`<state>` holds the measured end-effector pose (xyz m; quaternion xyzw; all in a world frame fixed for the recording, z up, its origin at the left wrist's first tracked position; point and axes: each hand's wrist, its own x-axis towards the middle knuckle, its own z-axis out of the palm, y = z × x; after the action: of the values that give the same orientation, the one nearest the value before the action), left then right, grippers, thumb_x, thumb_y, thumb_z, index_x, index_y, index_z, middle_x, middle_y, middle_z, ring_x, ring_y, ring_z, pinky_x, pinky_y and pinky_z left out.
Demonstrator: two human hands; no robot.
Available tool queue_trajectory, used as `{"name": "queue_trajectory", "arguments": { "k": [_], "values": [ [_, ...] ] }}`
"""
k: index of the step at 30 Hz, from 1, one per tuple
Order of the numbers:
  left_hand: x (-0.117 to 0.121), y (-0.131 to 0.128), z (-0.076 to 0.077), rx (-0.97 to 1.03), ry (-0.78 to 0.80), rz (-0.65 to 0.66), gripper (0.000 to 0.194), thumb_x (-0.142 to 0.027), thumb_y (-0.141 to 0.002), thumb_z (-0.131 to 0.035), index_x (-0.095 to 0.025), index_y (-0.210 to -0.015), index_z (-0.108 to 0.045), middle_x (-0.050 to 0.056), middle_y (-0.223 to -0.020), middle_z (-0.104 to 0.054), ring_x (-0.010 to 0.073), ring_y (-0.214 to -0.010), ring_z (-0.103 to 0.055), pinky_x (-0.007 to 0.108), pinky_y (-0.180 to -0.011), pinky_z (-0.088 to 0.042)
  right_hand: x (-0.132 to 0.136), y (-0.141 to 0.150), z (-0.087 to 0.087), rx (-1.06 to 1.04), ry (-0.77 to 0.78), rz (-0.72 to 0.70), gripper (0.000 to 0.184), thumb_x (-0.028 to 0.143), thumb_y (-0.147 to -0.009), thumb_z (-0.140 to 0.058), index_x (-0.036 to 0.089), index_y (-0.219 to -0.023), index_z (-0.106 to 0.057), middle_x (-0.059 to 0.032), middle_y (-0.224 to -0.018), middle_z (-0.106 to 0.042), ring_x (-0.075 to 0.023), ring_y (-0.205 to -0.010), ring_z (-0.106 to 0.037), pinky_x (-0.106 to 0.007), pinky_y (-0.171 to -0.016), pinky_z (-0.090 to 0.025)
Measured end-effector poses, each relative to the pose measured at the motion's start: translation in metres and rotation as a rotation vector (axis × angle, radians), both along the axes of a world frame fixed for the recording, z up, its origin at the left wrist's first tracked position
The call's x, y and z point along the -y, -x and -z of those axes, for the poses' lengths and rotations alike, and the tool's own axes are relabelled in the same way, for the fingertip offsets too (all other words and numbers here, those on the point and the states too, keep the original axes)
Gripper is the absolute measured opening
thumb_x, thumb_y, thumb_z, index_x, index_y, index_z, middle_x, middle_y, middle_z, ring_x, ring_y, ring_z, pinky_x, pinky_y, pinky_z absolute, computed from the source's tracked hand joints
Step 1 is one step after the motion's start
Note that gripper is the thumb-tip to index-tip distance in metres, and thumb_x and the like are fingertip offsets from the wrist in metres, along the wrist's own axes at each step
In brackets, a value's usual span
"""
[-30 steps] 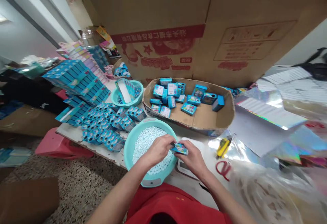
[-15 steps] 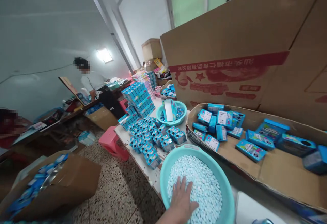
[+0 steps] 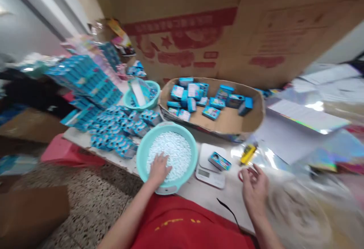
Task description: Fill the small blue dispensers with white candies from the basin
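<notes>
My left hand (image 3: 159, 170) lies palm down on small pale-blue candies or pellets (image 3: 178, 152), fingers open, inside a turquoise basin (image 3: 192, 137). To the right, my right hand (image 3: 256, 188) is half curled at the table. A thing with a red loop (image 3: 241, 175) shows at its thumb and between its fingers; the rest of it is hidden. Just beyond these fingers lies a yellow box cutter (image 3: 248, 154). Between my hands stands a white kitchen scale (image 3: 211, 177), and a small blue box (image 3: 219, 161) with a dark round hole rests tilted on it.
Behind the scale is a cardboard tray (image 3: 230, 122) of blue boxes. Many small boxes (image 3: 113, 127) crowd the left table edge beside stacked ones (image 3: 85, 76). A second basin (image 3: 155, 97) stands farther back. Shiny film (image 3: 313, 188) covers the right side; a pink stool (image 3: 68, 152) is lower left.
My view has swung right and down, bringing the scale, the box cutter and my right hand into sight. My left hand remains on the pellets in the basin.
</notes>
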<state>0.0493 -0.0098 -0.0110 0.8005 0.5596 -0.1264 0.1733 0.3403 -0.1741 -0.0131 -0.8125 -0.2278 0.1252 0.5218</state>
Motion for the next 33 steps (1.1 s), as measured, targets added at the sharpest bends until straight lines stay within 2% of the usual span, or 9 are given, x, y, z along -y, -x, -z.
{"name": "queue_trajectory", "arguments": {
  "k": [3,11,17,20,22,25,27,30,33],
  "values": [
    [-0.004,0.002,0.007,-0.005,-0.056,0.068,0.049,-0.034,-0.088,-0.045,-0.019,-0.134,-0.045,0.013,-0.148,-0.033,0.0344,-0.135,-0.026,0.051,-0.1,-0.035,0.005,0.004,-0.003,-0.041,-0.042,0.067,0.061,0.055,-0.077,-0.057,0.014,-0.121,-0.049,-0.0166,-0.121,-0.047,-0.0267,-0.105,-0.055,-0.041,-0.085,-0.049],
    [0.002,0.0,0.001,-0.052,-0.085,0.105,0.048,-0.034,-0.089,-0.044,-0.02,-0.135,-0.044,0.012,-0.146,-0.034,0.0328,-0.128,-0.032,0.049,-0.095,-0.038,0.014,0.0,0.0,-0.108,-0.025,-0.043,0.049,0.052,-0.075,-0.059,0.016,-0.107,-0.058,-0.013,-0.105,-0.058,-0.024,-0.094,-0.059,-0.04,-0.078,-0.051],
    [0.002,0.0,0.001,-0.07,-0.126,0.103,0.044,-0.032,-0.088,-0.046,-0.021,-0.13,-0.048,0.012,-0.131,-0.047,0.0292,-0.114,-0.043,0.042,-0.088,-0.041,-0.003,0.002,-0.003,-0.163,0.0,-0.099,0.048,0.054,-0.074,-0.058,0.017,-0.104,-0.058,-0.0146,-0.108,-0.06,-0.0261,-0.095,-0.059,-0.041,-0.078,-0.05],
    [0.001,0.002,0.001,-0.042,-0.132,0.097,0.033,-0.026,-0.087,-0.047,-0.021,-0.118,-0.057,0.01,-0.115,-0.055,0.0269,-0.106,-0.047,0.04,-0.085,-0.042,-0.015,0.006,-0.003,-0.194,-0.013,-0.163,0.056,0.055,-0.07,-0.064,0.017,-0.11,-0.055,-0.0156,-0.115,-0.058,-0.0277,-0.103,-0.056,-0.043,-0.082,-0.048],
    [0.001,0.004,0.002,0.007,-0.164,0.069,0.028,-0.024,-0.087,-0.048,-0.021,-0.111,-0.061,0.01,-0.114,-0.056,0.0272,-0.106,-0.048,0.04,-0.085,-0.043,-0.024,0.009,0.001,-0.156,0.011,-0.235,0.061,0.054,-0.063,-0.07,0.017,-0.11,-0.054,-0.0143,-0.116,-0.058,-0.0288,-0.105,-0.055,-0.044,-0.086,-0.046],
    [-0.001,0.004,0.001,0.207,-0.233,-0.038,0.027,-0.025,-0.086,-0.048,-0.021,-0.109,-0.063,0.012,-0.123,-0.053,0.0291,-0.114,-0.046,0.044,-0.091,-0.041,-0.037,0.012,0.0,-0.091,0.069,-0.299,0.051,0.055,-0.06,-0.071,0.018,-0.094,-0.058,-0.0089,-0.097,-0.063,-0.0274,-0.093,-0.058,-0.043,-0.083,-0.045],
    [-0.001,-0.002,-0.006,0.451,-0.193,-0.152,0.025,-0.028,-0.085,-0.049,-0.019,-0.103,-0.064,0.012,-0.118,-0.058,0.028,-0.113,-0.048,0.043,-0.095,-0.039,-0.048,0.014,-0.014,-0.038,0.055,-0.317,0.045,0.055,-0.064,-0.069,0.018,-0.087,-0.059,-0.0059,-0.087,-0.063,-0.0253,-0.085,-0.059,-0.04,-0.079,-0.046],
    [0.002,-0.026,-0.029,0.896,0.069,-0.478,0.03,-0.044,-0.081,-0.053,-0.019,-0.093,-0.065,0.009,-0.099,-0.065,0.024,-0.099,-0.058,0.038,-0.089,-0.043,-0.066,0.021,-0.052,0.115,-0.023,-0.456,0.037,0.049,-0.069,-0.07,0.02,-0.09,-0.062,-0.0043,-0.087,-0.062,-0.023,-0.083,-0.058,-0.036,-0.076,-0.046],
    [0.0,-0.06,-0.053,1.366,0.46,-0.875,0.053,-0.063,-0.077,-0.05,-0.017,-0.1,-0.063,0.01,-0.097,-0.067,0.0203,-0.087,-0.062,0.032,-0.077,-0.046,-0.087,0.034,-0.082,0.262,-0.114,-0.656,0.03,0.043,-0.073,-0.071,0.024,-0.095,-0.064,-0.0043,-0.091,-0.063,-0.0227,-0.085,-0.059,-0.036,-0.078,-0.045]
  ]
}}
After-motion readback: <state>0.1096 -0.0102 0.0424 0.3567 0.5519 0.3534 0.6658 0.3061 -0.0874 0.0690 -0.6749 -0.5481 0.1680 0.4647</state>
